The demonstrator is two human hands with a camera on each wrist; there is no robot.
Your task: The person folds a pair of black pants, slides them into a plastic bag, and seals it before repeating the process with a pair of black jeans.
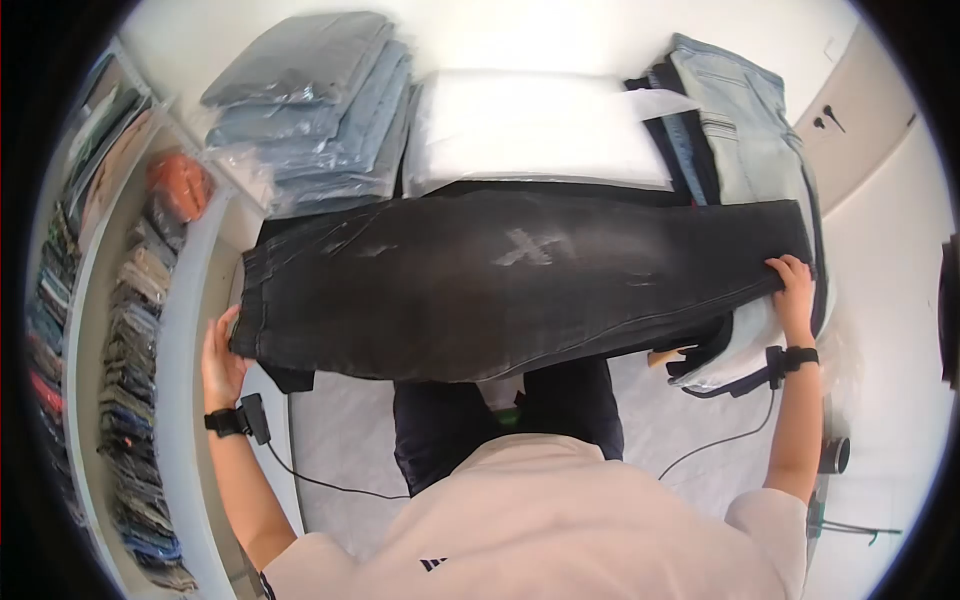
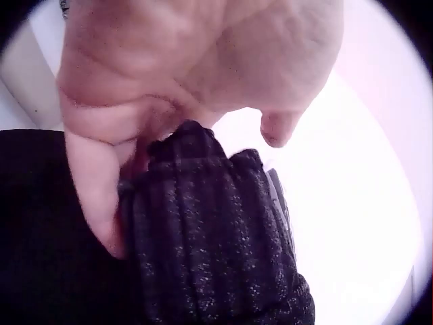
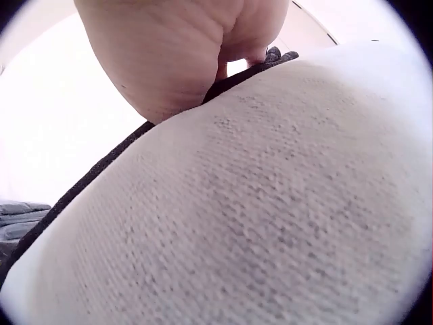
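A pair of black jeans [image 1: 430, 285], folded lengthwise, stretches sideways in front of the body in the head view. It has frayed, faded patches on the leg. At the waist end my left hand [image 1: 222, 360] holds the gathered waistband [image 2: 203, 237]; the left wrist view shows the ribbed cloth in close-up, with a finger along its side. My right hand [image 1: 793, 292] grips the leg end near its lower corner. In the right wrist view the right hand [image 3: 183, 54] is over a dark cloth edge, its fingertips mostly hidden, with pale knit-like fabric [image 3: 270, 189] filling the foreground.
Behind the jeans stand a stack of bagged, folded jeans [image 1: 310, 100], a white plastic-wrapped pack [image 1: 540, 130] and a pile with light blue jeans [image 1: 745, 130] on top. Shelves [image 1: 205, 300] full of folded clothes line the left side. Cables run from both wrist cameras.
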